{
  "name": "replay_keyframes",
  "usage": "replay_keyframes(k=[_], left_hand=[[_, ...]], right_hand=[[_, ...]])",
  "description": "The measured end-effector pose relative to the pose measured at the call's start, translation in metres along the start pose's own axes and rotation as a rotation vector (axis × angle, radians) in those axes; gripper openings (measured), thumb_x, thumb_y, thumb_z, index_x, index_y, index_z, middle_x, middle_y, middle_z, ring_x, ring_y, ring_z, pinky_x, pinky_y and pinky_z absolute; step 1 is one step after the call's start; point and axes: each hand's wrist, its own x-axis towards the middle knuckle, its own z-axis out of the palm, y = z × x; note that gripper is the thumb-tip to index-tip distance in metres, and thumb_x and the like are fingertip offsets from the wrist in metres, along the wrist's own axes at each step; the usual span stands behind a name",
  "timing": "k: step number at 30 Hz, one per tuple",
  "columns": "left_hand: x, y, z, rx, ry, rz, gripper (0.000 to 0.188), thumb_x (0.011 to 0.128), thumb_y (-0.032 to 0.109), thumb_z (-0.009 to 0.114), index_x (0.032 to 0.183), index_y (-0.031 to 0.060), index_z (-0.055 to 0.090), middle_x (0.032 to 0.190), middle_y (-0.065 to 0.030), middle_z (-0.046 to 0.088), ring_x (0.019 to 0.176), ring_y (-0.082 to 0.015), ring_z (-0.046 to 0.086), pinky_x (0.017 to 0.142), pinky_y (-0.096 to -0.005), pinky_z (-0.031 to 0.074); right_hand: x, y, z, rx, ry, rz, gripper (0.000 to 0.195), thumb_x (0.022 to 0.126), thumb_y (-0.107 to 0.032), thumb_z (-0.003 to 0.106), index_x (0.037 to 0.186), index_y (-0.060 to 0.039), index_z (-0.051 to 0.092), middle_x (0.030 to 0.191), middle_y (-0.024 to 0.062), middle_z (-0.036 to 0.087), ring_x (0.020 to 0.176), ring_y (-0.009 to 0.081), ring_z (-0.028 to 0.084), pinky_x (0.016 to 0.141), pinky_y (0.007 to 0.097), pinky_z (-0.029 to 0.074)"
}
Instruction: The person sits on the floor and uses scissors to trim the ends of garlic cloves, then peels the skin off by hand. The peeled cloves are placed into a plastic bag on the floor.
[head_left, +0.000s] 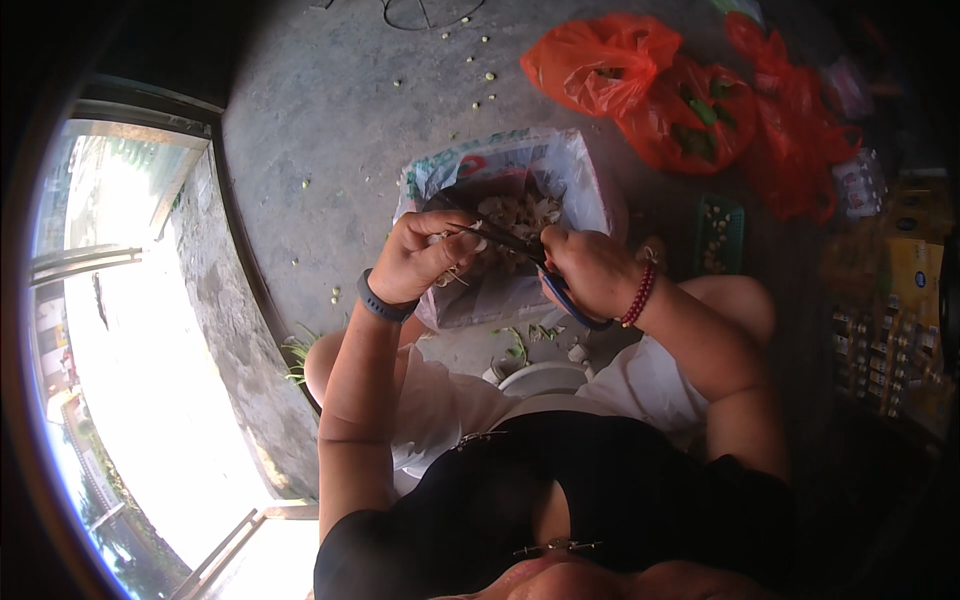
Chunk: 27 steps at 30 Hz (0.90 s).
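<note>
Over a plastic-lined box, my left hand pinches a pale garlic bulb with thin, stringy roots; fingers hide most of it. Blue-handled scissors are gripped in my right hand. Their dark blades are spread and point left, the lower one reaching my left thumb and fingertips. Papery garlic skins are heaped inside the box beneath both hands.
Red plastic bags, one with green produce inside, lie at upper right. A green basket holds pale cloves. Small pale bits dot the concrete floor. A doorway sill runs along the left; stacked packages stand at right.
</note>
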Motion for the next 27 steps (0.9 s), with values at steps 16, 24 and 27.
replay_keyframes(k=[16, 24, 27], left_hand=[[0.001, 0.005, 0.007, 0.108, 0.049, -0.020, 0.016, 0.096, 0.014, 0.064, 0.092, -0.0012, 0.067, 0.074, -0.0024, 0.063, 0.062, -0.0077, 0.055, 0.055, -0.0234, 0.043], [0.007, 0.012, 0.018, 0.127, 0.042, 0.082, 0.016, 0.095, 0.015, 0.067, 0.095, 0.0000, 0.069, 0.075, 0.0006, 0.061, 0.066, -0.0059, 0.054, 0.058, -0.0224, 0.043], [0.008, 0.012, 0.017, 0.101, 0.059, 0.073, 0.015, 0.096, 0.015, 0.066, 0.094, -0.0001, 0.069, 0.075, 0.0016, 0.060, 0.068, -0.0054, 0.054, 0.060, -0.0223, 0.043]], right_hand=[[0.002, 0.010, -0.001, 0.203, -0.085, 0.012, 0.018, 0.081, -0.006, 0.070, 0.084, 0.0014, 0.054, 0.071, 0.0214, 0.064, 0.072, 0.0397, 0.067, 0.063, 0.0416, 0.050], [-0.003, 0.013, 0.021, 0.338, -0.017, 0.009, 0.014, 0.089, -0.005, 0.065, 0.083, -0.0001, 0.054, 0.065, 0.0072, 0.057, 0.061, 0.0122, 0.056, 0.057, 0.0322, 0.045], [-0.001, 0.010, 0.019, 0.355, -0.028, 0.040, 0.014, 0.088, -0.006, 0.066, 0.084, -0.0005, 0.054, 0.066, 0.0068, 0.057, 0.062, 0.0108, 0.055, 0.058, 0.0316, 0.046]])
